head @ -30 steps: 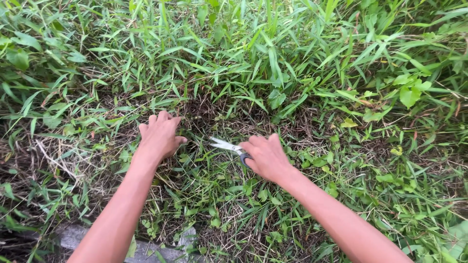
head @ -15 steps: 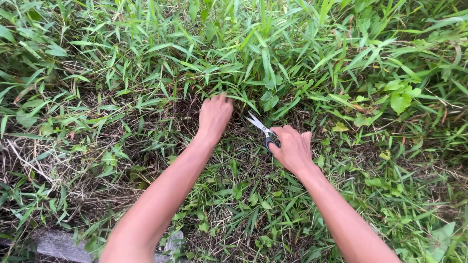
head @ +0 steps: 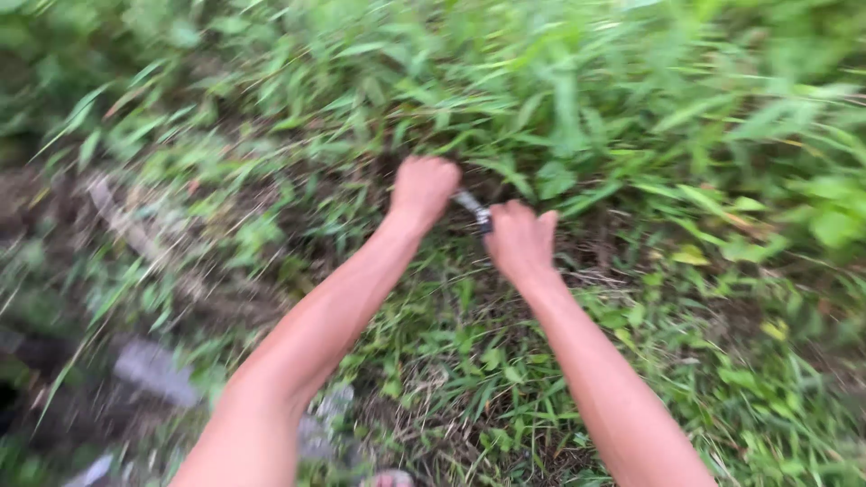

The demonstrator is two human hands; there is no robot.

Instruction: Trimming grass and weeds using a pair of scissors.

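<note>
scissors (head: 473, 208) sit gripped in the right hand (head: 520, 242), blades poking toward the tall grass (head: 559, 99). left hand (head: 422, 189), just beside the scissors, is fisted on grass stems.

Soft, even daylight with no glare and only faint shadows among the grass (head: 559, 99). Heavy motion blur smears the whole frame, worst toward the left and top edges; the scissors (head: 473, 206) are perhaps barely recognisable.
</note>
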